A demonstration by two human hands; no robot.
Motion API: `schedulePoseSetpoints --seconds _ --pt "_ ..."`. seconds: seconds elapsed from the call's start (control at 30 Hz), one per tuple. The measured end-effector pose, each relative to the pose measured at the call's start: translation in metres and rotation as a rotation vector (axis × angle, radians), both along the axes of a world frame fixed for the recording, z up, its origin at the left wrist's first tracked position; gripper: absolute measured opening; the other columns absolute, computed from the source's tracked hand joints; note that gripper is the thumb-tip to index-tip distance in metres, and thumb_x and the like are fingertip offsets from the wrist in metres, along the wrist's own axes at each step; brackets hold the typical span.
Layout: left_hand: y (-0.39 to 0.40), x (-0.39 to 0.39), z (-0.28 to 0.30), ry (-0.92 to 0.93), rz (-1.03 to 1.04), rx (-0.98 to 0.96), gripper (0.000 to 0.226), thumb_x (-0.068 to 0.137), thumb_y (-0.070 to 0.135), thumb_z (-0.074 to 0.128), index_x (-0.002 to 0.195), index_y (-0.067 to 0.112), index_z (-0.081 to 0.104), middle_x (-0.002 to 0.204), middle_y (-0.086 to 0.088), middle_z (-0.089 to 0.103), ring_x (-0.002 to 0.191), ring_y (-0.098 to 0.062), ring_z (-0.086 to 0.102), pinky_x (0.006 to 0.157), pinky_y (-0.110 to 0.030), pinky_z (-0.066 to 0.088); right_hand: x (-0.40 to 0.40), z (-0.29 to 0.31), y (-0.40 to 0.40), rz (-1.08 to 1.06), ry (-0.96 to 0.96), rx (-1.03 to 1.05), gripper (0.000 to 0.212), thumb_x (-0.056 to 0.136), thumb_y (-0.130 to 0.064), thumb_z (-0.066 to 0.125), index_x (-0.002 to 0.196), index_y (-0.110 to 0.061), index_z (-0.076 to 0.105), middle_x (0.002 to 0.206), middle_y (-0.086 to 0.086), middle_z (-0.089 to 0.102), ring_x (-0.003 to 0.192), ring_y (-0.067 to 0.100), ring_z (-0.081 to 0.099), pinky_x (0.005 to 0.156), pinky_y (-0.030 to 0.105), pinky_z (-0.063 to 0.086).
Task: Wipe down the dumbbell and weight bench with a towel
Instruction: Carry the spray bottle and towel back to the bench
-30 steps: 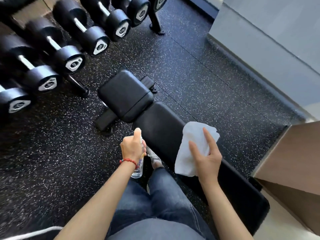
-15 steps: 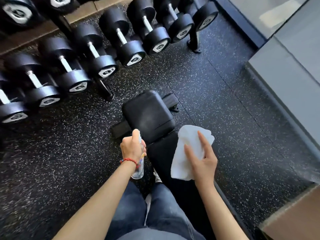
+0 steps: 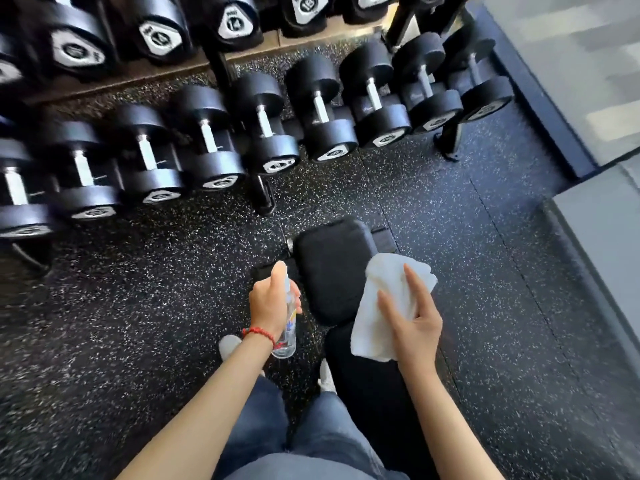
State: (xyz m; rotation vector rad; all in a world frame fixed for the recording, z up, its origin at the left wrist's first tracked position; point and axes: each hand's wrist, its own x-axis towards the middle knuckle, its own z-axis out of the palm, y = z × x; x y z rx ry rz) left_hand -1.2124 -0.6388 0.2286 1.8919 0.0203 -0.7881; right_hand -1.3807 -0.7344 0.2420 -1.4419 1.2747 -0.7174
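Fingers (image 3: 412, 289) were laid spread on the towel (image 3: 384, 306) over the weight bench (image 3: 332, 271); a spray bottle (image 3: 289, 327) was gripped; wiping strokes seemed due next.

- White towel (image 3: 388, 306), folded and rumpled, lies over the desk's right edge.
- Black padded desk (image 3: 332, 271) stands on the floor.
- Black dumbbells (image 3: 263, 123) with steel handles sit racked in rows beyond it.
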Motion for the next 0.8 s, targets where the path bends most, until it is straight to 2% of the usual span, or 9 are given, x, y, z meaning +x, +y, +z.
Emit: schedulePoseSetpoints --seconds 0.1,0.17,0.27,0.37,0.57,0.67,0.8 --pt "0.021 0.035 0.006 -0.007 0.046 -0.051 0.059 0.076 0.051 0.037 0.039 0.009 0.056 0.038 -0.011 0.053 0.037 -0.021 0.051 0.044 -0.022 0.042 0.044 0.004 0.013 0.07 0.02 -0.019 0.053 0.075 -0.019 0.076 0.116 -0.044 0.052 0.113 -0.018 0.056 0.099 -0.014 0.049 0.081 -0.006 0.031" --pt "0.04 0.062 0.01 -0.015 0.069 -0.067 0.059 0.077 0.05 0.038 0.044 0.004 0.055 0.04 -0.012 0.054 0.036 -0.02 0.051 0.041 -0.018 0.04 0.077 0.008 0.025 0.119 0.023 -0.033 0.052 0.075 -0.018 0.076 0.117 -0.04 0.053 0.113 -0.016 0.056 0.101 -0.012 0.049 0.081 -0.006 0.031" --pt "0.073 0.107 0.017 -0.05 0.105 -0.07 0.059 0.08 0.049 0.036 0.044 0.006 0.055 0.043 -0.015 0.056 0.04 -0.022 0.053 0.048 -0.024 0.043 0.13 0.017 0.05 0.196 -0.002 -0.055 0.05 0.075 -0.017 0.076 0.118 -0.033 0.055 0.112 -0.023 0.055 0.103 -0.017 0.047 0.083 -0.007 0.029" --pt "0.11 0.148 0.023 -0.103 0.159 -0.058 0.061 0.079 0.051 0.034 0.042 0.008 0.056 0.044 -0.015 0.057 0.038 -0.02 0.053 0.045 -0.021 0.042 0.183 0.023 0.078 0.274 -0.037 -0.041 0.051 0.075 -0.014 0.076 0.116 -0.034 0.053 0.108 -0.031 0.052 0.101 -0.022 0.046 0.085 -0.005 0.031" --pt "0.193 0.229 0.024 -0.101 0.316 -0.057 0.061 0.076 0.053 0.034 0.037 0.013 0.056 0.041 -0.013 0.056 0.041 -0.026 0.055 0.051 -0.03 0.044 0.29 0.03 0.147 0.47 -0.079 -0.025 0.049 0.075 -0.015 0.076 0.115 -0.035 0.055 0.109 -0.029 0.055 0.101 -0.022 0.048 0.088 0.0 0.035" --pt "0.234 0.257 0.024 -0.106 0.424 -0.043 0.061 0.074 0.056 0.033 0.039 0.012 0.058 0.039 -0.01 0.056 0.039 -0.023 0.055 0.05 -0.029 0.045 0.334 0.031 0.179 0.579 -0.081 -0.011 0.049 0.075 -0.017 0.076 0.114 -0.037 0.055 0.11 -0.028 0.055 0.102 -0.02 0.049 0.091 0.005 0.036" --pt "0.282 0.285 0.025 -0.086 0.612 -0.056 0.064 0.072 0.058 0.037 0.045 0.004 0.057 0.045 -0.018 0.055 0.045 -0.027 0.054 0.055 -0.04 0.048 0.384 0.033 0.215 0.743 -0.081 -0.034 0.049 0.076 -0.016 0.075 0.111 -0.042 0.054 0.112 -0.026 0.055 0.103 -0.018 0.049 0.091 0.003 0.034"
